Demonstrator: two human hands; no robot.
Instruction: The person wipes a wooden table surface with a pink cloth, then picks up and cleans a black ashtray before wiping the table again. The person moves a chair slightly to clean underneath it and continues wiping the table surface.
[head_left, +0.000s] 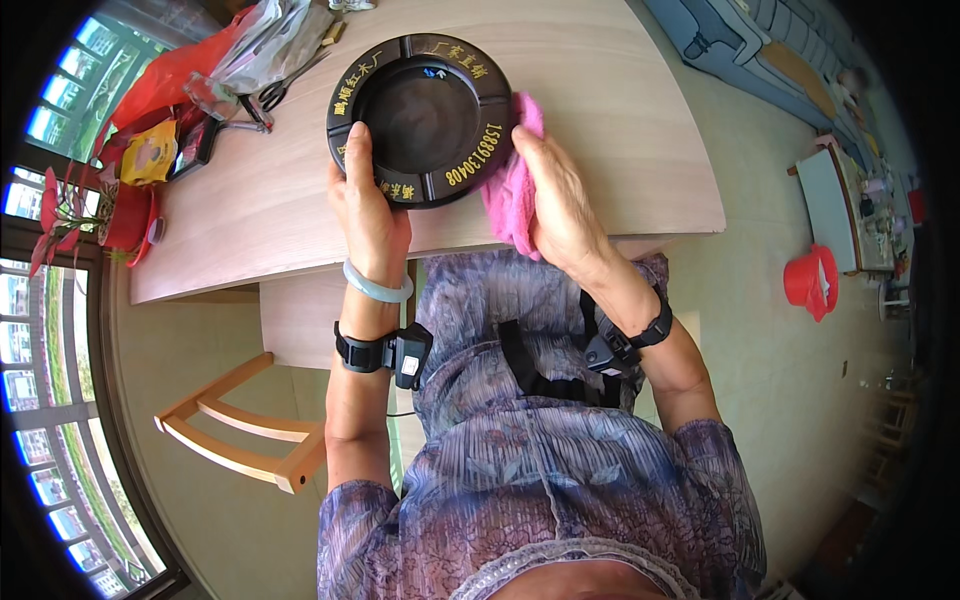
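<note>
A round, dark ashtray (420, 120) with notches in its broad rim and gold writing around it is held above the table, its hollow facing up. My left hand (367, 195) grips its lower left edge, the thumb lying over the rim and the fingers hidden beneath. A crumpled pink cloth (510, 199) is in my right hand (559, 199), pressed against the right side of the ashtray. Most of the fingers of that hand are behind the cloth.
The pale wooden table (622, 150) carries scissors (281, 90), plastic bags (277, 45), a yellow packet (150, 154) and a red-potted plant (124, 217) on the left. A wooden chair (240, 420) stands at lower left. A red bin (806, 281) and a grey-blue sofa (742, 52) are on the right.
</note>
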